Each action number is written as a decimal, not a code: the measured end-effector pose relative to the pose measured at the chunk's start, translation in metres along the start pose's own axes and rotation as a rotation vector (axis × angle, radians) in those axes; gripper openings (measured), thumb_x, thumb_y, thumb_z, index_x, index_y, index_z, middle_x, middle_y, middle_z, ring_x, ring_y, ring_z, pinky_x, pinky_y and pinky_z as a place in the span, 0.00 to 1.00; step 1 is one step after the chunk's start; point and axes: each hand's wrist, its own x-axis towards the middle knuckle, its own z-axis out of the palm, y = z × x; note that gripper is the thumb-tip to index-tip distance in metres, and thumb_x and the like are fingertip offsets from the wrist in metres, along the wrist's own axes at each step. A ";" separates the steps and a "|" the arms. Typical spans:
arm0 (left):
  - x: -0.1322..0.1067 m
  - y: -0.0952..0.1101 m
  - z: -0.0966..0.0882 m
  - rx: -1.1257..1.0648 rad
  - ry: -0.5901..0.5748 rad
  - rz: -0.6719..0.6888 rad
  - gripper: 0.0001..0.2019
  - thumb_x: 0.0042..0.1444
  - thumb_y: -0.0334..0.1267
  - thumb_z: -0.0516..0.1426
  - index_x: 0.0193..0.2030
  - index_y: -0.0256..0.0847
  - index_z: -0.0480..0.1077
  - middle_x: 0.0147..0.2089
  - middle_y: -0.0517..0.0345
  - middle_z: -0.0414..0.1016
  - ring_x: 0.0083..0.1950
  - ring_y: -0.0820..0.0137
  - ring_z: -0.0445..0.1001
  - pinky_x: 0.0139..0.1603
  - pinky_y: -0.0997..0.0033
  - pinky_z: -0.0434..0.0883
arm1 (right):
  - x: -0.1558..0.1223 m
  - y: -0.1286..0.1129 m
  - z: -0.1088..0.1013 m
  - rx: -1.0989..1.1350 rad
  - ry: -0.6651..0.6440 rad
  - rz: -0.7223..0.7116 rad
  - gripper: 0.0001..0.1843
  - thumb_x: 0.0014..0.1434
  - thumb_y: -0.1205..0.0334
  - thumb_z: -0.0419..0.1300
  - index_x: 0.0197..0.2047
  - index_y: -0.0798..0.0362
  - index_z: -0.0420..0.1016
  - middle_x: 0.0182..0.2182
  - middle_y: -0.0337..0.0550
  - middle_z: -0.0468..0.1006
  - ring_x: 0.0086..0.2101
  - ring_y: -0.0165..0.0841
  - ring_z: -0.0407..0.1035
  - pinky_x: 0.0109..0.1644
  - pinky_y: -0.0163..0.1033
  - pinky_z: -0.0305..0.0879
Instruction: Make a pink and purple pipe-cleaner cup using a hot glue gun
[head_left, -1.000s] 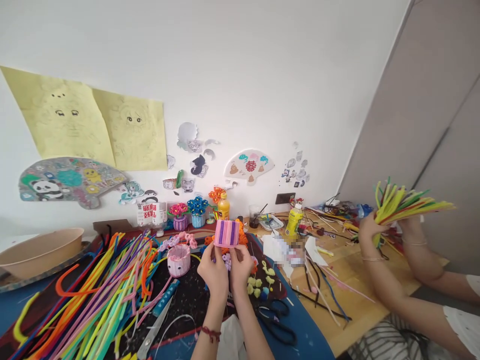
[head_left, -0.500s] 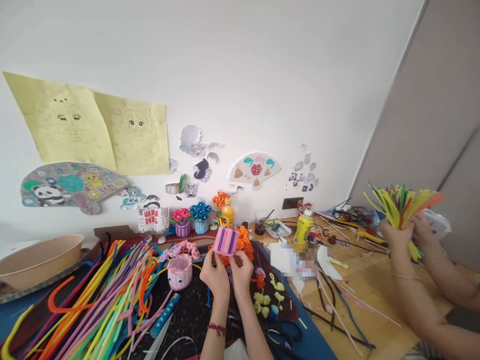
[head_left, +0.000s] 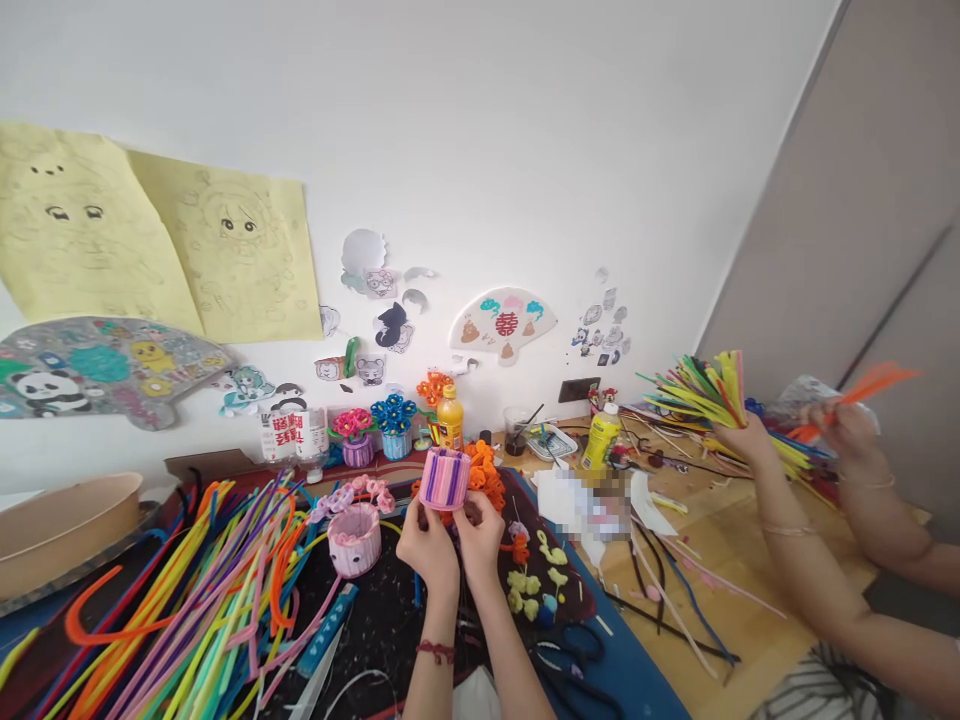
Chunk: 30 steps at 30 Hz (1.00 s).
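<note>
Between my two hands is a small striped pot in pink and purple, built from pipe cleaners. My left hand pinches its lower left edge, and my right hand grips the lower right. Its open top is tipped slightly toward me. Left of my hands stands a pink pot with dark eyes and a curly pink and lilac band behind it. Orange pipe cleaner loops lie just behind my right hand. Several yellow fluffy pieces are to its right.
Pipe cleaners cover the left side, near a beige tub. Black scissors and a blue-handled cutter flank my forearms. Bottles and flower pots line the wall. At right, a co-worker's hands hold pipe cleaner bundles.
The striped pot has tilted so its opening shows more. At right, the co-worker has parted an orange bunch from the multicoloured bundle, hands now apart. My view has shifted slightly right.
</note>
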 end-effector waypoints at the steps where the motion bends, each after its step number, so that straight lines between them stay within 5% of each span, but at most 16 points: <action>1: 0.001 0.000 0.000 -0.006 -0.008 0.011 0.16 0.58 0.40 0.52 0.43 0.36 0.78 0.36 0.45 0.82 0.33 0.61 0.80 0.36 0.67 0.72 | 0.000 0.000 0.000 -0.002 0.000 -0.001 0.10 0.53 0.57 0.63 0.31 0.56 0.76 0.27 0.47 0.80 0.28 0.37 0.74 0.31 0.37 0.70; 15: 0.007 -0.001 -0.007 0.010 -0.120 0.237 0.16 0.58 0.38 0.51 0.43 0.34 0.77 0.40 0.43 0.82 0.39 0.60 0.80 0.42 0.65 0.73 | 0.002 -0.002 -0.007 -0.072 -0.021 -0.042 0.10 0.56 0.57 0.61 0.34 0.56 0.76 0.29 0.47 0.80 0.28 0.37 0.73 0.31 0.37 0.69; 30: 0.006 0.002 -0.013 0.167 -0.206 0.368 0.11 0.54 0.31 0.50 0.30 0.37 0.74 0.27 0.50 0.75 0.30 0.64 0.74 0.33 0.71 0.66 | 0.003 -0.008 -0.015 -0.258 -0.020 -0.168 0.09 0.59 0.61 0.57 0.28 0.52 0.69 0.25 0.41 0.73 0.28 0.35 0.66 0.34 0.37 0.63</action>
